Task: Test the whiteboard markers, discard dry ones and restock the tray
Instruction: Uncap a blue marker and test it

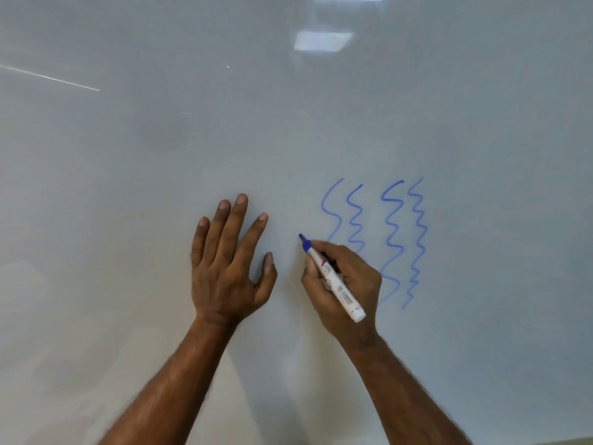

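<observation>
Right grip [362, 281] is curled round a marker [345, 295], pinching its white barrel between thumb and fingers. The barcode end sticks out past the back of the hand toward me. The uncapped blue tip points up and to the left at the whiteboard [160, 139]. On my feed the tip looks to be touching the board, though I cannot be sure of contact from this angle.

Left grip [229, 264] lies flat on the board just beside the marker tip, on its left. Its fingers [239, 220] are straight and spread and the thumb is held out to the side.

Four blue wavy lines [394, 239] run down the board, up and to the right of the tip. The two on the left pass behind the right grip, so I lose their lower ends. The leftmost one is thin and faint. The two on the right are darker and reach lower, ending near the wrist.

Both forearms are bare and come up from the bottom edge of my view. Ceiling light reflections [322, 41] show near the top of the board
</observation>
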Demonstrator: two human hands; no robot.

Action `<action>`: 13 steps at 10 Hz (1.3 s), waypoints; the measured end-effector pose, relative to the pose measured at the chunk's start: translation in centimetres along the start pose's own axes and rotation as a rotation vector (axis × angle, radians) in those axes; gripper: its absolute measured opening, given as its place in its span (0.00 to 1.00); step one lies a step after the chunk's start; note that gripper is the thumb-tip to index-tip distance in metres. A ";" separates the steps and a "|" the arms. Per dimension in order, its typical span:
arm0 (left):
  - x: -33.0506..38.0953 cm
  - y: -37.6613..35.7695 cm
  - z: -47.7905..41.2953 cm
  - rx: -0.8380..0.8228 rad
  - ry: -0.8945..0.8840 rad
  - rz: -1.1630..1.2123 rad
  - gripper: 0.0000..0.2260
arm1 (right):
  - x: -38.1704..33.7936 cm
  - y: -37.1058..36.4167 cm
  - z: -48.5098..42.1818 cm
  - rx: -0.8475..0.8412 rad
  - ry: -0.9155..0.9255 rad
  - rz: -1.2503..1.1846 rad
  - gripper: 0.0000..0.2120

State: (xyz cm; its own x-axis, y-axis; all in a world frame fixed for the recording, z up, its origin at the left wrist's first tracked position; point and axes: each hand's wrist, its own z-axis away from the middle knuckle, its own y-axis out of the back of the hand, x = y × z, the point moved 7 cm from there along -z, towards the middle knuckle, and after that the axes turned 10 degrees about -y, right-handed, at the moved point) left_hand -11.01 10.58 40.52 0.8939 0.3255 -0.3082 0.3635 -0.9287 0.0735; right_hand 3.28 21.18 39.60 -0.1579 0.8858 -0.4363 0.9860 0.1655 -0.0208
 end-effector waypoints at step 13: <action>0.3 -0.1 1.6 -0.036 0.016 0.030 0.25 | 2.2 1.4 6.6 -0.136 -0.025 0.176 0.05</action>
State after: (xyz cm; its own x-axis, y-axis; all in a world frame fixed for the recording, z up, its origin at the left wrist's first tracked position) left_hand -11.18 10.49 38.92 0.9084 0.3009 -0.2903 0.3456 -0.9312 0.1162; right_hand 4.70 20.55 32.69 0.0190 0.8954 -0.4448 0.9816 0.0678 0.1785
